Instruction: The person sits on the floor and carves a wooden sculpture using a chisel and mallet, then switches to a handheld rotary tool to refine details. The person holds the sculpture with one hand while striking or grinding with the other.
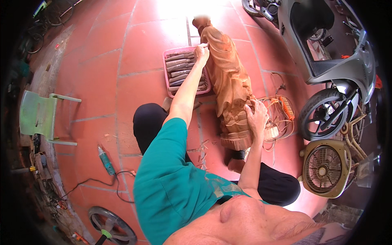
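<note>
Your wooden statue (228, 81) lies lengthwise on the red tile floor (102, 81), running away from you between your knees. It looks heavy, rigid solid timber, with carved ridges that could chip, so I'd steady it by the thick base rather than the fine detail. Your right hand (256, 118) rests spread over the carved base end, not clamped. Your left hand (201, 52) is closed on something small by the statue's upper part, beside the pink tray of chisels (185, 69).
</note>
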`<state>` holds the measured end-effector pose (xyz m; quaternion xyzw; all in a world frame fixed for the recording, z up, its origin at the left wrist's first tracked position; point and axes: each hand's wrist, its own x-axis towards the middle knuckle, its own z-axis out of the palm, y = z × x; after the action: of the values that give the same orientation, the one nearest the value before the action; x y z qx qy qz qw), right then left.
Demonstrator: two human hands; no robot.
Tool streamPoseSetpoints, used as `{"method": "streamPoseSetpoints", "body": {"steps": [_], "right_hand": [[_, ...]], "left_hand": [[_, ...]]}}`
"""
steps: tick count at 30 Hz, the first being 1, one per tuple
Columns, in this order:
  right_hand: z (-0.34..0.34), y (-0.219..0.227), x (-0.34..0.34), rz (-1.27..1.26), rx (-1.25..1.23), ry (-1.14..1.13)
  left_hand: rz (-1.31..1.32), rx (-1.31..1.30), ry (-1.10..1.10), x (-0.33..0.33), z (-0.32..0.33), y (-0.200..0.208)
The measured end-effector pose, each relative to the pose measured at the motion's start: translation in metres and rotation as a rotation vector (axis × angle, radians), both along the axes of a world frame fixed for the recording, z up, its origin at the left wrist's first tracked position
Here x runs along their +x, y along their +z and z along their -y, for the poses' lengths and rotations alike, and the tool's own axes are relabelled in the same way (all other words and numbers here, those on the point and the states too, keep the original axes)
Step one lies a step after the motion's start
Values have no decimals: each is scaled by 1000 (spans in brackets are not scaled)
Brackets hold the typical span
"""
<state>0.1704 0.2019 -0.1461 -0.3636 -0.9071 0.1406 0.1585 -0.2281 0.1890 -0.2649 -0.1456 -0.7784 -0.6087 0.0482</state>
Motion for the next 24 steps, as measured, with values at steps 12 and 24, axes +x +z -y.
{"method": "streamPoseSetpoints", "body": {"steps": [12, 24], "right_hand": [[-1, -5, -2, 1, 19, 5], [9, 8, -2, 14, 9, -7]], "left_hand": [[-53, -58, -61, 91, 33, 33], [-8, -89, -24, 40, 44, 19]]}}
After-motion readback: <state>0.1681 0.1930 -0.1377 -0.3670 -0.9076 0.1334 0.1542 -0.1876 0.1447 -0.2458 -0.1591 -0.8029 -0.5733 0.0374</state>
